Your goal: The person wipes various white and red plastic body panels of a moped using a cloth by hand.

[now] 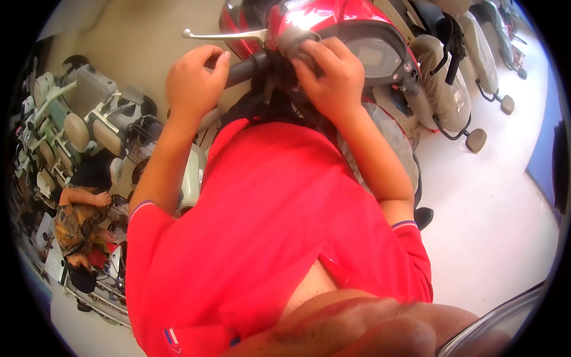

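Note:
In front of me is a red scooter [324, 18], its handlebar and instrument panel [372, 56] close to my hands. My left hand [195, 83] is curled at the outer end of the black handlebar grip [245, 70], its thumb bent toward the forefinger; the palm side is hidden. A silver brake lever [229, 36] sticks out above that grip. With bent fingers my right hand [336, 77] presses a grey cloth [295, 43] against the red cover, between the lever and the panel. Part of the cloth is hidden under the fingers.
Covered scooter seats [443, 77] and a round mirror [476, 141] stand close on the right. Several parked scooters [89, 119] crowd the left, where another person [80, 229] in a patterned shirt works among them. Pale floor [482, 196] stretches along the right side.

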Demonstrator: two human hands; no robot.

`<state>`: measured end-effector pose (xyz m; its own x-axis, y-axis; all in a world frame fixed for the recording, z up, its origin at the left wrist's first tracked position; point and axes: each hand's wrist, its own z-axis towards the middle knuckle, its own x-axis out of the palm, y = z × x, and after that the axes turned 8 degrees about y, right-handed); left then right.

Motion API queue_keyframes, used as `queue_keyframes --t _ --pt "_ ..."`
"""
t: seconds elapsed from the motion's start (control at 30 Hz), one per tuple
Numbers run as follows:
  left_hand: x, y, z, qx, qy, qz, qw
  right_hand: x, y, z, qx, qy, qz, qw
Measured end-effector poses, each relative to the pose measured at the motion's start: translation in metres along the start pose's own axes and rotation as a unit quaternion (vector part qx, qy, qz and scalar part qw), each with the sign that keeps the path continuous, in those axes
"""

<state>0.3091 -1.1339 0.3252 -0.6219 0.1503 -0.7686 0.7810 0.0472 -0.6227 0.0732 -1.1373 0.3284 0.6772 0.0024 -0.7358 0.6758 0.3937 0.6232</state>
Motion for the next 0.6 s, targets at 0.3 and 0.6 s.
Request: queue_keyframes --t 0.3,0.6 --pt "0.001 0.005 0.006 0.004 -0.005 -0.046 0.999 -0.012 -0.015 0.014 0.039 -0.012 -0.010 0.999" --pt "-0.005 0.009 0.007 0.013 -0.002 -0.090 0.996 -0.032 0.026 0.003 0.141 0.258 0.063 0.954"
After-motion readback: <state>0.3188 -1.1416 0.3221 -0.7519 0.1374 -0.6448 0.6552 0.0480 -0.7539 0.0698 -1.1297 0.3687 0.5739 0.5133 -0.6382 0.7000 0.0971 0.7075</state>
